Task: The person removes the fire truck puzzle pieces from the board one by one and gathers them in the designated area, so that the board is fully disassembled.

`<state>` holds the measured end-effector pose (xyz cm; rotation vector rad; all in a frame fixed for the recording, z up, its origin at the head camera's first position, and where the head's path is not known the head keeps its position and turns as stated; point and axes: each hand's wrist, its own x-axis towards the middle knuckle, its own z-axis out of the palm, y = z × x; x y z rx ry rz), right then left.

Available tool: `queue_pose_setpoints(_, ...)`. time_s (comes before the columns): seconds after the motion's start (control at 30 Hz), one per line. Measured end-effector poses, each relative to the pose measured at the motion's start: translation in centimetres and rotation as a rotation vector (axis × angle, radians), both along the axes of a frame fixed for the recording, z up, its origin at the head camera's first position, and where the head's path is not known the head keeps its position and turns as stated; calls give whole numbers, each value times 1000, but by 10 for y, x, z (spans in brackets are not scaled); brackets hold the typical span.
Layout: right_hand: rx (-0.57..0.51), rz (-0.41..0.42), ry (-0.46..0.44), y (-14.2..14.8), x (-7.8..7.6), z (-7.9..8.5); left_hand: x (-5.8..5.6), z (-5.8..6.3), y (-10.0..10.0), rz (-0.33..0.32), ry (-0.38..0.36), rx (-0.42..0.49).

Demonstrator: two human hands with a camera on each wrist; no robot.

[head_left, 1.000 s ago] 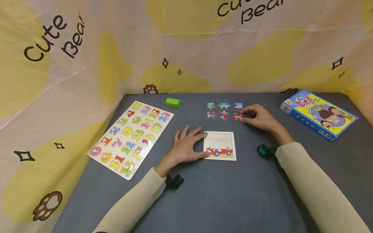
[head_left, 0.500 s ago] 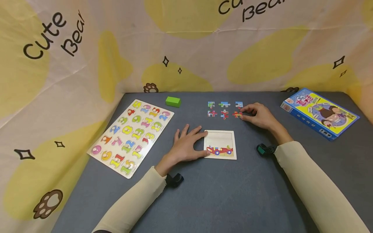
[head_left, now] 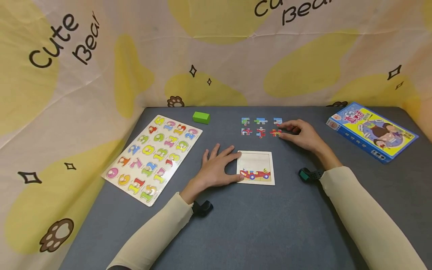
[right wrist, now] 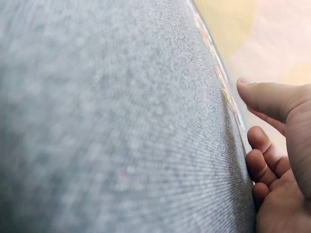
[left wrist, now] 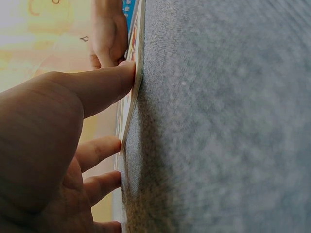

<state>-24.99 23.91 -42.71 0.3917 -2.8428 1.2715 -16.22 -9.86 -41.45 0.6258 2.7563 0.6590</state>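
Observation:
My left hand (head_left: 214,170) lies with its fingers spread. Its thumb and index finger rest on the left edge of a square white puzzle tray (head_left: 255,162), where a red car fills the lower part. The left wrist view shows that thumb (left wrist: 114,82) on the tray's rim. Beyond the tray, small jigsaw pieces form two rows. My right hand (head_left: 302,137) is at their right end, index fingertip by the upper blue piece (head_left: 277,120) and thumb tip against the lower red-and-yellow piece (head_left: 275,132). In the right wrist view, thumb and index are extended while the other fingers curl.
To the left lies a number puzzle board (head_left: 152,159) full of coloured numerals. Behind it sits a green block (head_left: 201,117). A blue and yellow box (head_left: 372,131) lies at the back right. Patterned cloth (head_left: 216,56) hangs behind the grey table (head_left: 236,228).

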Motion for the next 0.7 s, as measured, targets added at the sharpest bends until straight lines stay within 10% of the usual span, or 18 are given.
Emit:
queue_pose_setpoints(0.27, -63, 0, 25, -2, 11, -2, -2, 0, -2, -18, -7, -19)
queue_pose_setpoints(0.7, -35, 288, 77, -42, 36, 4, -5, 2, -3, -40, -21, -70)
